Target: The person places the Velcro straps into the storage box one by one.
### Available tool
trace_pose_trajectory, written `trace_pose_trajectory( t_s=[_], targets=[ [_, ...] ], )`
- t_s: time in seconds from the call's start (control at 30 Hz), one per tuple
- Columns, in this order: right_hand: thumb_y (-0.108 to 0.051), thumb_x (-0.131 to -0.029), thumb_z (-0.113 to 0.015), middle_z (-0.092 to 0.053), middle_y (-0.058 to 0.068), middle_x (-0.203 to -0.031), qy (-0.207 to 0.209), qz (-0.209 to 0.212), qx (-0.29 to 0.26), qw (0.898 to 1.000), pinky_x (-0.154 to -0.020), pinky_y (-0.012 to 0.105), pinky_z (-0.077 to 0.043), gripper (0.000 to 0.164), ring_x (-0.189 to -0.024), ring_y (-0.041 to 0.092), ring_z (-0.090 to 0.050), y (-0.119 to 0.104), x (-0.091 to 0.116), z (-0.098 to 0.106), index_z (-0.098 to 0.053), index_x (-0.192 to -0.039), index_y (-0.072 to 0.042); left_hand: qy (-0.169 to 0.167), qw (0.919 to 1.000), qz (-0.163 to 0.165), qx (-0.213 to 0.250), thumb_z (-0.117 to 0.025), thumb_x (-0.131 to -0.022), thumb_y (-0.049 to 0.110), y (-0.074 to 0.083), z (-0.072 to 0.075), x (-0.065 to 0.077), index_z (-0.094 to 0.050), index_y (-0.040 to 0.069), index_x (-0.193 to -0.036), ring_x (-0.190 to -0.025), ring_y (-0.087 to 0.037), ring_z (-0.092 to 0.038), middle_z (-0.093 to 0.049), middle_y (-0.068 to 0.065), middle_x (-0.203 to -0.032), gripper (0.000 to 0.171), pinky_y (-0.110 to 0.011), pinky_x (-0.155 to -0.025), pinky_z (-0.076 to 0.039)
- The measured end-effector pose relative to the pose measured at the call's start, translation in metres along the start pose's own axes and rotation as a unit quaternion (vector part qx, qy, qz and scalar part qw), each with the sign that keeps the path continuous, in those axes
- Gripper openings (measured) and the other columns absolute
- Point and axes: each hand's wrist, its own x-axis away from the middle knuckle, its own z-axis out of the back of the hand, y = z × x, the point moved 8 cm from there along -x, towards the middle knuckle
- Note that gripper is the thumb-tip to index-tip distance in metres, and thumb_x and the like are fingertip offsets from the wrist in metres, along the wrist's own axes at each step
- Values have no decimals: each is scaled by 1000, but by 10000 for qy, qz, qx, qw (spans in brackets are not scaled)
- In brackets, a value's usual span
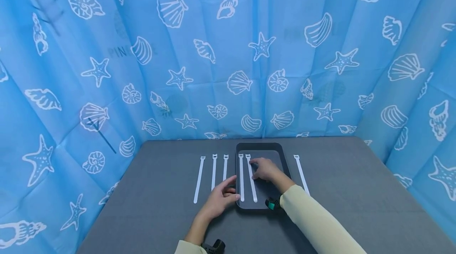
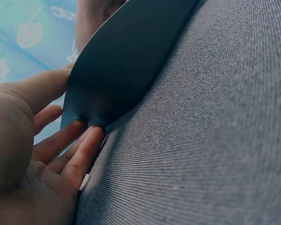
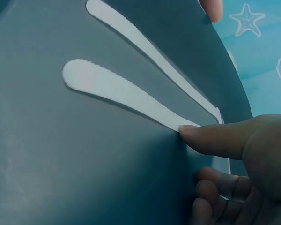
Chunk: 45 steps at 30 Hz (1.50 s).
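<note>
Two white hook-and-loop cable straps with slotted heads lie side by side in a dark grey tray (image 1: 263, 146). My right hand (image 1: 266, 170) is over the tray, its thumb and index finger touching the right-hand strap (image 1: 252, 184). In the right wrist view, the thumb (image 3: 220, 139) rests at this strap's edge, while the other fingers are bent below. The left-hand strap (image 1: 242, 182) lies nearer the tray's left wall. My left hand (image 1: 218, 200) holds that wall: its fingertips (image 2: 91, 145) press the outside, and its thumb reaches over the rim, the tip hidden.
Left of the tray, three more straps lie on the grey cloth-covered table (image 1: 160, 190), including the outermost strap (image 1: 199, 178). Another strap (image 1: 301, 172) lies to the right, its lower end by my sleeve (image 1: 313, 214). A blue shell-print curtain (image 1: 221, 67) stands behind the table.
</note>
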Motion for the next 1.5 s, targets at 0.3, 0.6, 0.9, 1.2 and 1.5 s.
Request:
trace_pose_trajectory(
  t_s=[0.3, 0.6, 0.9, 1.2, 1.5],
  targets=[
    [-14, -81, -78, -56, 18, -131, 217, -17, 113, 9997, -64, 36, -51, 58, -88, 27, -61, -5, 5, 0, -58, -136, -15, -46, 9999, -47, 95, -68, -92, 21, -7, 1, -2, -40, 15, -149, -110, -24, -57, -50, -13, -138, 64, -29, -86, -50],
    [-19, -83, -77, -51, 18, -138, 207, -129, 142, 9996, -80, 48, -50, 58, -108, 35, -56, -4, 5, -3, -57, -137, -19, -59, 9999, -46, 98, -66, -93, 16, -10, 1, -3, -39, 13, -149, -112, -28, -57, -49, -15, -139, 62, -29, -86, -50],
    [-20, -84, -77, -50, 18, -140, 218, -70, 248, 9994, -93, 57, -43, 58, -120, 39, -50, -3, 5, -5, -57, -138, -18, -72, 9999, -54, 109, -68, -92, 19, -4, 1, 0, -42, 13, -148, -109, -24, -58, -51, -13, -137, 62, -29, -87, -50],
    [-19, -84, -77, -50, 18, -140, 203, -90, 276, 9994, -96, 60, -39, 57, -123, 40, -48, -4, 4, -4, -57, -137, -20, -67, 9999, -48, 106, -65, -93, 11, -2, 0, -1, -40, 8, -148, -111, -30, -57, -50, -18, -136, 60, -29, -86, -50],
    [-22, -83, -78, -49, 17, -141, 217, -118, 281, 9993, -97, 61, -37, 58, -125, 41, -46, -2, 1, -6, -57, -138, -21, -66, 9998, -79, 169, -68, -92, 18, -5, 1, -1, -42, 13, -148, -109, -24, -58, -51, -14, -136, 62, -29, -85, -51]
  ],
)
